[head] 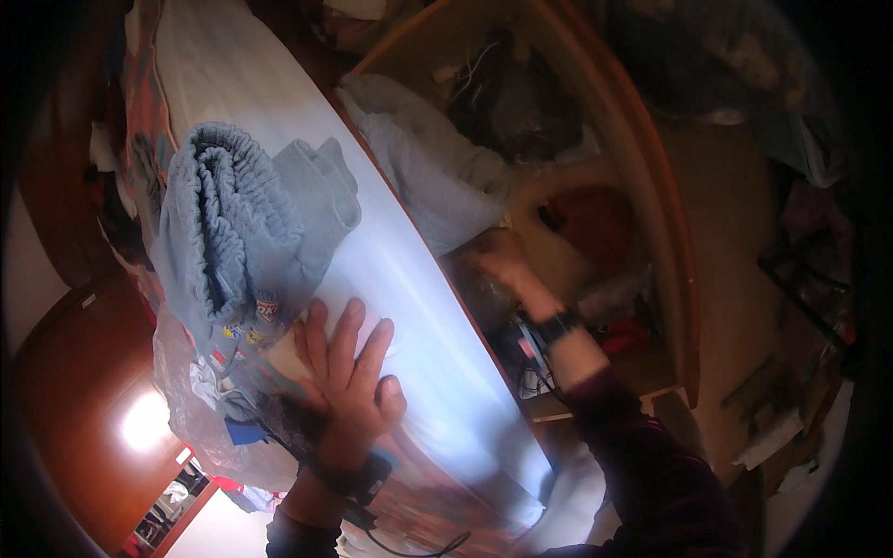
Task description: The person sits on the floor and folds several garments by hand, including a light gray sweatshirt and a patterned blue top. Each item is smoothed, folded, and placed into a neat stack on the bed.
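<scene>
My left hand (352,366) lies palm down with its fingers apart on the side of a white-sheeted mattress (411,307). Just beyond its fingertips sits a bunched grey-blue garment (261,230) with a gathered elastic waistband and small coloured patches. My right hand (499,258) reaches down into an open wooden drawer (628,139), beside a light grey cloth (425,153). Blur and shadow hide its fingers, so I cannot tell whether it grips anything. Both wrists wear dark bands.
Inside the drawer are a dark bundle (516,111) and a dark red cloth (593,223). A clear plastic bag (188,397) with clothes lies left of my left hand. Glossy brown wooden furniture (91,363) stands at far left. A thin black cable (418,553) trails near my left wrist.
</scene>
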